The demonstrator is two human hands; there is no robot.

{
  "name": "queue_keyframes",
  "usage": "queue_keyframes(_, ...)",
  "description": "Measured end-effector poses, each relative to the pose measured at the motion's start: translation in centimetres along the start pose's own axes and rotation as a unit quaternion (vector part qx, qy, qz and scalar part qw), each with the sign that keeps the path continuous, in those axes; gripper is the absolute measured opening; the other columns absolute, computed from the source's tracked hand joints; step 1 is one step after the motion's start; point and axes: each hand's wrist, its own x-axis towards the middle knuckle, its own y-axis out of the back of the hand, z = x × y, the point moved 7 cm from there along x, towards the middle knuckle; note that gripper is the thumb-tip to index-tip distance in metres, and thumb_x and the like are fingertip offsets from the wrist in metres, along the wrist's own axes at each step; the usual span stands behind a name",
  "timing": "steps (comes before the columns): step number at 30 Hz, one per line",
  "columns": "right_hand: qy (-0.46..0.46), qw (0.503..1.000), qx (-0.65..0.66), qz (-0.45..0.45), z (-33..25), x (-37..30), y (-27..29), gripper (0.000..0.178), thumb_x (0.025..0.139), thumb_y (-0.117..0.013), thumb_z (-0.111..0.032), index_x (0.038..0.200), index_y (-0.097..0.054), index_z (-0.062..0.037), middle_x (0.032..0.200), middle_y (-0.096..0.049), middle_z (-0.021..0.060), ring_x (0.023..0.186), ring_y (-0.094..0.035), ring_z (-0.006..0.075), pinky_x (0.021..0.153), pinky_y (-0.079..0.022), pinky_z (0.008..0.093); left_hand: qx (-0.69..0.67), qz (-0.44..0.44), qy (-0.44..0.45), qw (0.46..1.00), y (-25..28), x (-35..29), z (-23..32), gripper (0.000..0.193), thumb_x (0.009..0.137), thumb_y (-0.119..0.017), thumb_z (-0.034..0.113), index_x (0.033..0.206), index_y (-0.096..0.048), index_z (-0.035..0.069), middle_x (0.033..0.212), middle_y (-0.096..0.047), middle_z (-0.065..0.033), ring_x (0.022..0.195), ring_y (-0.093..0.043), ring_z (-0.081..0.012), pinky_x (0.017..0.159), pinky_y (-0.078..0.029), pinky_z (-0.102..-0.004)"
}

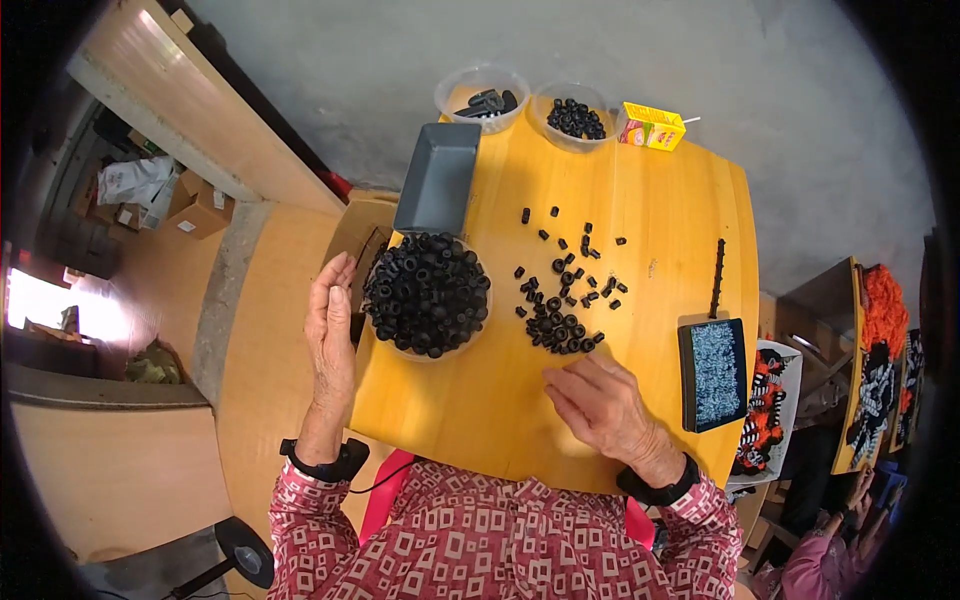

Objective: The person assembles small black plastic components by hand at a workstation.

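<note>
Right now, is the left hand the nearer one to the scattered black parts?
No: the right hand is beside these scattered parts, the left hand beside the big black heap.

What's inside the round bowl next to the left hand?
The bowl is heaped with small black pieces, many ring-shaped. They cover its bottom, so I can't see what's underneath.

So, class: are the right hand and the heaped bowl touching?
Apart: the head view shows yellow tabletop between the right hand and the heaped bowl.
</note>
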Motion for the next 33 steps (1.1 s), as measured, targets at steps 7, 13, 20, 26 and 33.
queue_keyframes(7, -0.054, 0.996, -0.011, 0.077, 2.0, 4.0, 2.1, 0.02, 0.08, -0.07, -0.001, 0.1, -0.067, 0.0011, 0.08, -0.062, 0.0127, 0.073, -0.062, 0.0281, 0.064, -0.051, 0.0347, -0.075, -0.004, 0.065, 0.995, -0.3, 0.6, -1.8, 0.055, 0.104, -0.04, 0.044, 0.14, -0.045, 0.003, 0.139, -0.05, -0.016, 0.132, -0.045, -0.026, 0.113, -0.032, -0.0386)
queue_keyframes(13, -0.336, 0.915, 0.176, 0.138, 10.9, 7.6, 4.5, 0.019, 0.088, -0.066, -0.008, 0.103, -0.067, 0.0032, 0.074, -0.065, 0.0056, 0.068, -0.061, 0.0131, 0.066, -0.051, 0.0265, -0.076, -0.006, 0.078, 0.994, -0.3, 0.7, -2.2, 0.061, 0.102, -0.04, 0.052, 0.14, -0.046, 0.004, 0.137, -0.052, -0.0164, 0.129, -0.048, -0.0263, 0.112, -0.033, -0.0398)
queue_keyframes(20, -0.351, 0.904, 0.206, 0.133, 17.4, 9.5, 5.0, 0.019, 0.092, -0.064, -0.014, 0.099, -0.069, 0.0025, 0.075, -0.065, 0.002, 0.068, -0.059, 0.0071, 0.063, -0.05, 0.0234, -0.084, -0.021, 0.089, 0.992, -0.7, 0.7, -1.8, 0.063, 0.101, -0.039, 0.054, 0.139, -0.046, 0.003, 0.135, -0.053, -0.018, 0.128, -0.049, -0.0278, 0.111, -0.034, -0.0401)
queue_keyframes(26, -0.388, 0.89, 0.209, 0.117, 17.7, 9.4, 3.9, 0.019, 0.094, -0.064, -0.015, 0.099, -0.069, 0.0015, 0.076, -0.066, 0.0017, 0.067, -0.058, 0.0069, 0.062, -0.049, 0.0228, -0.079, -0.027, 0.109, 0.99, -0.7, 0.7, -2.2, 0.067, 0.1, -0.039, 0.058, 0.14, -0.045, 0.004, 0.135, -0.054, -0.0167, 0.127, -0.05, -0.0269, 0.11, -0.034, -0.0406)
queue_keyframes(33, -0.322, 0.901, 0.273, 0.101, 12.5, 8.9, 0.4, 0.016, 0.091, -0.066, -0.012, 0.097, -0.069, 0.0029, 0.072, -0.062, -0.0024, 0.065, -0.054, 0.0043, 0.061, -0.047, 0.0217, -0.111, -0.031, 0.098, 0.988, -0.8, 0.7, -3.0, 0.068, 0.1, -0.038, 0.058, 0.141, -0.044, 0.004, 0.136, -0.053, -0.0175, 0.128, -0.049, -0.0271, 0.109, -0.033, -0.0396)
